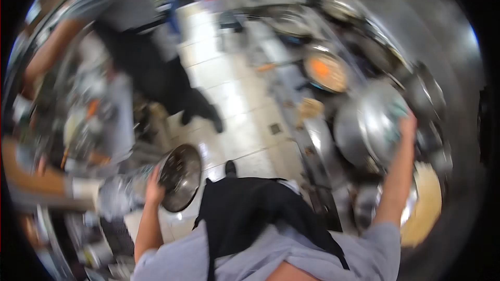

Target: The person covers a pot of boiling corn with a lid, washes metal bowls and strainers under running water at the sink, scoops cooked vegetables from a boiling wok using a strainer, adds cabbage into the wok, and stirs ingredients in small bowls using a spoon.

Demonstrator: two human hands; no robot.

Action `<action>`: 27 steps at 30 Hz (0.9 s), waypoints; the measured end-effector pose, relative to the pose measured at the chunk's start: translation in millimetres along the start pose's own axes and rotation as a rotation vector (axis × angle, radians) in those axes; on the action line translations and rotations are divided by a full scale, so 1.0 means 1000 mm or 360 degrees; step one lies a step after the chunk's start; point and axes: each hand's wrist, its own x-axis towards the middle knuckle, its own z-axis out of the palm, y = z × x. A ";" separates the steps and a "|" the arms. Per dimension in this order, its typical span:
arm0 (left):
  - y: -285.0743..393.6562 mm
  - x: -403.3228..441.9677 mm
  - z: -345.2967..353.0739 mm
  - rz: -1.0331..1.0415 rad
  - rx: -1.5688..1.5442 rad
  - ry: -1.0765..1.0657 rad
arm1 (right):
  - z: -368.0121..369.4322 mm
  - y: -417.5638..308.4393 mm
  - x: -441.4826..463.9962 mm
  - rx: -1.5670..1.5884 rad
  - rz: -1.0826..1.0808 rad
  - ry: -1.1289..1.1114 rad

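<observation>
My left hand point(154, 187) grips the rim of a round metal bowl point(179, 177), which is tilted so its dark, shiny inside faces me. My right hand point(409, 126) is closed on a greenish cloth point(397, 113) against a big silver pot or lid point(359, 130) over the stove on the right. Motion blur hides the exact grip of my right fingers. Beside that forearm lie a smaller metal pot point(369, 205) and a flat tan board or sheet point(424, 203).
A pan with orange food point(327, 70) sits farther along the stove point(317, 135), with several more pans behind. At the left, a person in a dark apron point(140, 62) stands by a cluttered counter point(122, 119). A tiled floor point(224, 88) runs between.
</observation>
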 end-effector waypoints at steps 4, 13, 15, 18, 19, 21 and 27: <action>0.037 -0.013 -0.035 -0.0363 0.0079 0.0012 | -0.036 0.031 0.032 -0.0083 0.0250 0.0587; 0.023 -0.057 -0.069 -0.0441 0.0073 0.0341 | -0.027 -0.256 -0.057 0.1340 -0.0817 0.0240; 0.000 -0.066 -0.069 -0.0312 -0.0129 0.0565 | 0.026 -0.303 -0.099 0.1640 -0.0604 -0.0112; 0.027 -0.087 -0.095 -0.0494 -0.0315 0.0655 | 0.073 -0.349 -0.160 0.1977 -0.0258 -0.0846; 0.028 -0.090 -0.098 -0.0597 -0.0368 0.0702 | 0.113 -0.339 -0.176 0.1702 -0.0424 -0.0783; 0.019 -0.090 -0.099 -0.0525 -0.0382 0.0779 | 0.129 -0.349 -0.209 0.1837 -0.0163 -0.1136; -0.008 -0.055 -0.094 -0.0381 -0.0726 0.0883 | 0.180 -0.343 -0.259 0.1552 -0.0041 -0.1419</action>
